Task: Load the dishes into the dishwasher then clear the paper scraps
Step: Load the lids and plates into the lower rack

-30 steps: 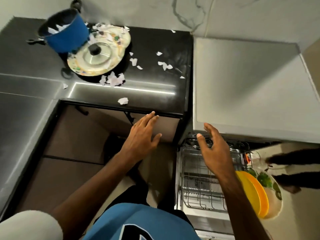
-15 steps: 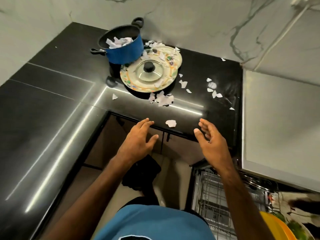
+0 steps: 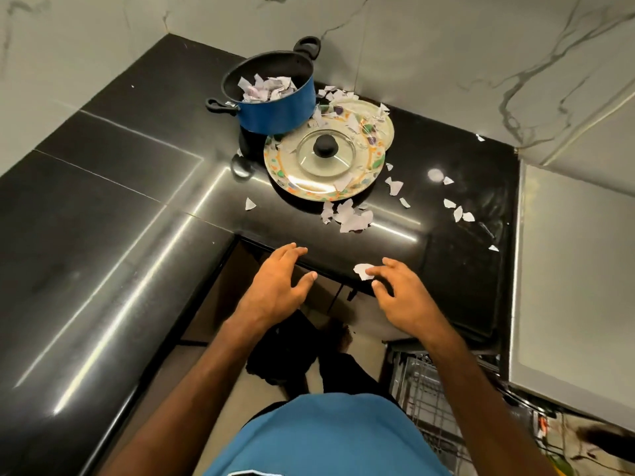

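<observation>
1. Black polished countertop [image 3: 103, 235] wraps an L-shaped corner under a marble-veined wall [image 3: 446, 46]; a patterned plate [image 3: 309, 192] sits on it near the back and serves as the landmark below.
2. Centred on the plate lies a glass lid [image 3: 338, 159] with a black knob, upright.
3. Touching the plate's far-left rim, and partly overlapping it, stands a blue pot [image 3: 278, 111] with torn paper scraps [image 3: 266, 89] heaped inside.
4. More scraps lie on the plate's far side, and a second plate rim [image 3: 386, 123] shows from under that edge.
5. Just beside the plate's near rim lies a cluster of scraps [image 3: 350, 216]; loose pieces are scattered on the counter to the plate's right.
6. Nearer the person than the plate, at the counter's front edge, lies a single scrap [image 3: 360, 269].
7. The right hand [image 3: 402, 297] hovers at that scrap with fingers spread and lightly bent, gripping nothing; whether a fingertip touches the paper I cannot tell.
8. The left hand [image 3: 275, 286], in front of the plate and slightly to its left, is spread wide with the thumb out, fingertips over the counter edge, and carries nothing.
9. Well to the plate's right and below counter level, a dishwasher rack [image 3: 426, 389] stands pulled out beneath a white appliance top [image 3: 567, 304].
10. A blue shirt [image 3: 326, 438] fills the bottom of the view.
</observation>
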A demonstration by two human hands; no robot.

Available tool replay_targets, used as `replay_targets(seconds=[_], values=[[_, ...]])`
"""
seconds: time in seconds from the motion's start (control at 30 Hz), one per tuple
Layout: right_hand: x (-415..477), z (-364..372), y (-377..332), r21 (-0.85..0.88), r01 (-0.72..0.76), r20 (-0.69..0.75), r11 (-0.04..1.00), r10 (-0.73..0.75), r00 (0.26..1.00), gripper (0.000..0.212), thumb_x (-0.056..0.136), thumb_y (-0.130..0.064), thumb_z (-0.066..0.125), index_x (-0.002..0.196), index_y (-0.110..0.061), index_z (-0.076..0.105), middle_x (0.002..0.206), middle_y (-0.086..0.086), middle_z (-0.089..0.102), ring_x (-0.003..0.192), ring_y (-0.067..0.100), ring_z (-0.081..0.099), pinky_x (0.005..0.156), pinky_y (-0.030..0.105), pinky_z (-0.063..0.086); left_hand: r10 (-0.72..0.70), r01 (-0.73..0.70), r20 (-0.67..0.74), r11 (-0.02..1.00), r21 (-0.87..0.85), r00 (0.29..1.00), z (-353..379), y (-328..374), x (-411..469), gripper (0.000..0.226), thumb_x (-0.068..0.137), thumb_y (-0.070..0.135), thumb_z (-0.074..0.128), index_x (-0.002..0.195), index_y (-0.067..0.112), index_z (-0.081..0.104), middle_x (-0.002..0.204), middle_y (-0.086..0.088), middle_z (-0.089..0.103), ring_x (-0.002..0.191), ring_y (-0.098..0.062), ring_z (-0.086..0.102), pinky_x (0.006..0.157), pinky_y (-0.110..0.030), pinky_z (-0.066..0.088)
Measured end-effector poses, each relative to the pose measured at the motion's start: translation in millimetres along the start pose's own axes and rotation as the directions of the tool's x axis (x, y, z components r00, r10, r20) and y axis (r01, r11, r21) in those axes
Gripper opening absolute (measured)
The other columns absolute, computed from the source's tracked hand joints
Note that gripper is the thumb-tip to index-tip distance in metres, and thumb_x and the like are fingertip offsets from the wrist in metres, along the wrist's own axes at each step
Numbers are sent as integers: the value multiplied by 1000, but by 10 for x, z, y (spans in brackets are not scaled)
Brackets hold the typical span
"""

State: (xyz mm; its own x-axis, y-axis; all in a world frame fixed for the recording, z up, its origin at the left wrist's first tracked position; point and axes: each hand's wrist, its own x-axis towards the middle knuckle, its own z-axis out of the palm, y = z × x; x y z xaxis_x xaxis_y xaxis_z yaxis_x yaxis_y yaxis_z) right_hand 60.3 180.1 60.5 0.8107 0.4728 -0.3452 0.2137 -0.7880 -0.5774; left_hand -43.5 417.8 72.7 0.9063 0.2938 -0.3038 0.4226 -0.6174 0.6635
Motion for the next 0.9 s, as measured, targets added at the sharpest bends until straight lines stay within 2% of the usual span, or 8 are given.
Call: replay_targets(seconds=[0.13,0.2,0.33,0.47,0.67,0.73,0.9], values=[[366,87,47,-200,-16,132,980,43,990,36,106,-20,51,138,-32,64,172,3,20,158,25,15,129,48,20,-2,2,-32,1000,7,999,-96,76,281,59,98,43,62,151,27,43,161,3,33,149,-14,29,123,-38,29],[544,71,50,-229,-25,134,973,57,989,42,105,-17,51,143,-35,58,173,5,14,159,27,13,129,48,19,-7,8,-47,1000,23,999,-150,137,446,59,97,44,62,151,28,44,161,3,34,149,-13,30,123,-39,29],[931,-137,19,-263,-64,107,963,95,990,66,105,-22,51,163,-34,24,174,8,6,158,30,15,126,52,23,-11,14,-56,998,64,998,-257,318,837,60,97,44,62,150,25,44,159,2,36,148,-14,32,123,-36,27],[1243,-352,15,-354,-84,135,931,140,981,75,103,-25,50,166,-28,11,173,9,14,155,32,24,124,52,28,27,-17,-102,995,94,994,-308,546,1354,60,97,41,63,149,19,44,155,-1,41,144,-18,37,119,-33,28],[1502,-622,-81,-405,-13,252,914,125,960,86,100,-17,56,167,-22,2,169,8,27,145,35,42,118,53,39,-26,42,-190,996,78,981,-272,767,2199,69,95,37,68,153,15,37,158,-6,37,145,-20,35,118,-31,26],[1563,-698,-75,-402,12,288,916,114,951,86,100,-18,54,167,-23,-1,167,9,33,141,37,48,115,55,43,-61,76,-223,995,60,973,-259,826,2430,70,94,36,69,152,14,38,155,-8,40,142,-22,39,116,-32,31],[1661,-870,-85,-381,47,371,923,106,923,80,106,-23,49,167,-27,-2,162,14,41,141,36,49,115,55,41,-158,173,-267,984,33,951,-254,894,2804,70,91,40,73,149,14,42,148,-13,41,132,-28,47,110,-36,40]])
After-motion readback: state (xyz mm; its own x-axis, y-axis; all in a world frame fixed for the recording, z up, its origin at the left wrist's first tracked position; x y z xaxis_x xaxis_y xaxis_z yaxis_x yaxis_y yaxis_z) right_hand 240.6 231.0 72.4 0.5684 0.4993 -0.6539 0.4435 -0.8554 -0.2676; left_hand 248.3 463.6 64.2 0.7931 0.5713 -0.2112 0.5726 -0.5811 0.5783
